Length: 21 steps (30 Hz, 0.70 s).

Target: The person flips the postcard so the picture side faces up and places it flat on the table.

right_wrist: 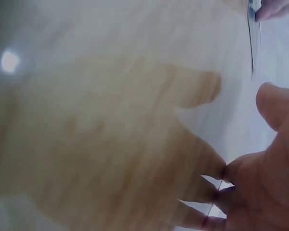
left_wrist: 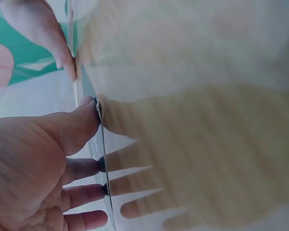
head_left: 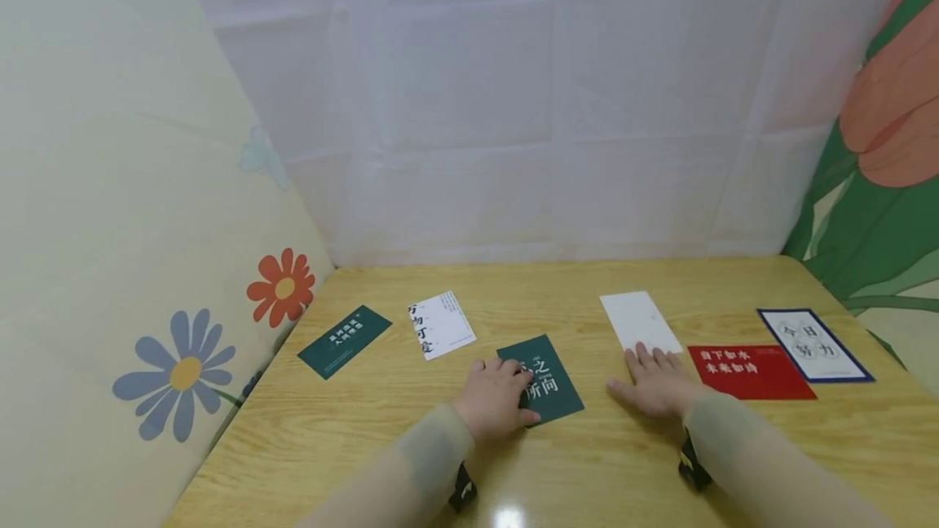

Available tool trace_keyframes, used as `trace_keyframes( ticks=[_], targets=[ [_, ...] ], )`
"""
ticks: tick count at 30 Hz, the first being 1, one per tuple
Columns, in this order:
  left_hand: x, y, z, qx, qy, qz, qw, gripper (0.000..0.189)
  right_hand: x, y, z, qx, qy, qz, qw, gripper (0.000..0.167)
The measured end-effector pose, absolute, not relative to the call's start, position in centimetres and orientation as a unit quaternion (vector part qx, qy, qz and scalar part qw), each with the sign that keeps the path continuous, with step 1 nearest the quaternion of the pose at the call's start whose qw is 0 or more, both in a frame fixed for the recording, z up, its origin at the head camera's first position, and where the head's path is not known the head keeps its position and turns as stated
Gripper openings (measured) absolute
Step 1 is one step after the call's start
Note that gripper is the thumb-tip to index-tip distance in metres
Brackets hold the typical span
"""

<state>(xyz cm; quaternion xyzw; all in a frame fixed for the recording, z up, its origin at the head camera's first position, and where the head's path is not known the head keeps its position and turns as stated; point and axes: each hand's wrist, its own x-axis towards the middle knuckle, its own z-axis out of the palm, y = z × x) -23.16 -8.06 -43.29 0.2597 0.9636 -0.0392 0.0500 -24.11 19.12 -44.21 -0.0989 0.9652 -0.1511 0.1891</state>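
My left hand (head_left: 490,399) rests on a dark green card (head_left: 563,399) with white lettering in the middle of the table. Its thumb and fingertips touch the card near its left and near edges; the left wrist view shows these fingers (left_wrist: 84,195) spread and fairly straight. To the right, my right hand (head_left: 656,385) lays its fingertips on the near end of a plain white card (head_left: 640,321). In the right wrist view its thumb (right_wrist: 274,106) stands apart from the fingers, above the glossy surface. Both cards lie flat.
On the wooden table (head_left: 293,446) lie a smaller green card (head_left: 343,342) and a white lettered card (head_left: 451,324) at left. A red card (head_left: 770,381) and a blue-bordered card (head_left: 814,345) touch or overlap at right. A white cloth (head_left: 477,145) hangs behind.
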Motion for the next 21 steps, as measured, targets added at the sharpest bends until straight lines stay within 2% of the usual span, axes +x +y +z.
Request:
trace_keyframes(
  ticks=[8, 21],
  targets=[
    [-25.1, -8.3, -43.4, 0.236, 0.969, -0.054, 0.044, 0.068, -23.4, 18.9, -44.0, -0.112, 0.964, -0.137, 0.197, 0.088],
    [-27.9, -7.9, -43.5, 0.182, 0.982, -0.031, 0.029, 0.060, -21.5, 18.6, -44.2, -0.152, 0.967, -0.115, 0.169, 0.084]
  ],
)
